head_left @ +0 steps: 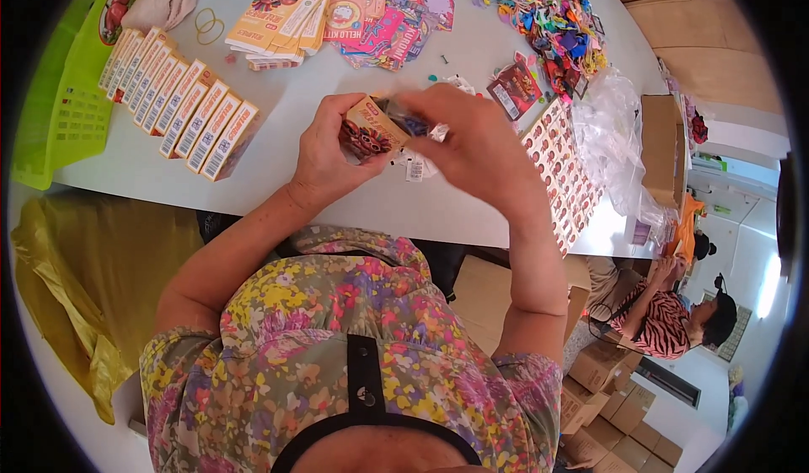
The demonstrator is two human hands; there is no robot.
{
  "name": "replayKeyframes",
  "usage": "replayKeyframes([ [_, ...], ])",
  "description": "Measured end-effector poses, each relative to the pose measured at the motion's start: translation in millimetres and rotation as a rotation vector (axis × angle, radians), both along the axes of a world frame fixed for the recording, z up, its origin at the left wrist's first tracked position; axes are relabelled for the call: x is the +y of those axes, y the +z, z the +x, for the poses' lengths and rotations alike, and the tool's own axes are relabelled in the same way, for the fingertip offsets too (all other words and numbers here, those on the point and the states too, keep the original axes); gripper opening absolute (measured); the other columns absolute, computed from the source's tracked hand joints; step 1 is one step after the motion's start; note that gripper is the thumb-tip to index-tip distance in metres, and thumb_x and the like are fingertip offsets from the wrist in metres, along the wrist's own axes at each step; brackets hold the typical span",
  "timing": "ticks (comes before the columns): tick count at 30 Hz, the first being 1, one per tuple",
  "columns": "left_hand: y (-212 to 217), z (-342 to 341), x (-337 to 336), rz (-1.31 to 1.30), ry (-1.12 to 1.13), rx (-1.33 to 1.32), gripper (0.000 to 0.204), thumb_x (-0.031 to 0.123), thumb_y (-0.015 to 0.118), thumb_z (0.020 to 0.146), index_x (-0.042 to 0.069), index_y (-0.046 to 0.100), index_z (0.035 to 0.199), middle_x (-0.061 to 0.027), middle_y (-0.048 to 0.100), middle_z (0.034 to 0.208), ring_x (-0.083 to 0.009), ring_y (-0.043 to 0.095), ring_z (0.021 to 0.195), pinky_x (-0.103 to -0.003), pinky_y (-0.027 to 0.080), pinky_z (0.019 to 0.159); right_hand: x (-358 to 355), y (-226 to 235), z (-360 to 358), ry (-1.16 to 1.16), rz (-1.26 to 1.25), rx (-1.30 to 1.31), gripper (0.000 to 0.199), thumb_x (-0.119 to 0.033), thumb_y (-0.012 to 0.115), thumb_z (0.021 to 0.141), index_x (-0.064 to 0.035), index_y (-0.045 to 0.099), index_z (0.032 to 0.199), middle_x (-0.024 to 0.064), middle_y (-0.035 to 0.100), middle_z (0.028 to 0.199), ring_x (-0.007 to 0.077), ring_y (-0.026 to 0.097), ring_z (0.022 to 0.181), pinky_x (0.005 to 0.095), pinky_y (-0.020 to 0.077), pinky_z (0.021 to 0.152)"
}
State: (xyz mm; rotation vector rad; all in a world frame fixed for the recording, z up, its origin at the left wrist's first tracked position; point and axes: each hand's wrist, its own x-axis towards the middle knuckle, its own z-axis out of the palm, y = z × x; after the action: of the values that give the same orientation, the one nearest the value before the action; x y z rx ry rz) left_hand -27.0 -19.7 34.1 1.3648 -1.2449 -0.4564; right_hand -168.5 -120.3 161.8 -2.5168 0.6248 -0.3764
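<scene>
L hand pinches a small orange-and-cream printed cardboard box over the white table, prob. steadying it for the blurred R hand at its right end (grip: can't tell), w/ orange-and-white cardboard boxes lined up at L, prob. saving space.

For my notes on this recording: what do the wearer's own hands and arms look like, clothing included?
The left hand and right hand are bare, without gloves; the right one is partly blurred. No watch or bracelet shows. The short left sleeve and right sleeve leave the forearms uncovered, with yellow, pink and purple flowers on olive-brown cloth.
</scene>
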Motion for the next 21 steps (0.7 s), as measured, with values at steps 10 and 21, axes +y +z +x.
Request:
replayKeyframes([
  [10,-1.5,-1.9,-2.9,-0.067,0.013,-0.006,0.071,0.009,0.086,0.061,0.003,0.048,0.120,-0.0121,0.055,0.107,-0.0247,0.062,0.092,-0.032,0.054,0.076,7.6,-16.5,2.1,-0.044,-0.206,-0.059,0.013,0.003,0.063,0.082,-0.0018,0.067,0.094,0.0112,0.066,0.089,0.0280,0.065,0.075,0.0328,0.0511,0.065],
  [21,-3.0,-1.0,-1.8,-0.074,0.030,-0.040,0.068,0.011,0.087,0.062,0.004,0.049,0.118,-0.0123,0.055,0.105,-0.0274,0.061,0.092,-0.034,0.052,0.077,29.1,-25.2,-2.0,-0.185,-0.075,-0.314,0.016,-0.006,0.067,0.081,-0.0034,0.060,0.095,0.0145,0.066,0.089,0.0335,0.067,0.081,0.0387,0.0532,0.065],
])
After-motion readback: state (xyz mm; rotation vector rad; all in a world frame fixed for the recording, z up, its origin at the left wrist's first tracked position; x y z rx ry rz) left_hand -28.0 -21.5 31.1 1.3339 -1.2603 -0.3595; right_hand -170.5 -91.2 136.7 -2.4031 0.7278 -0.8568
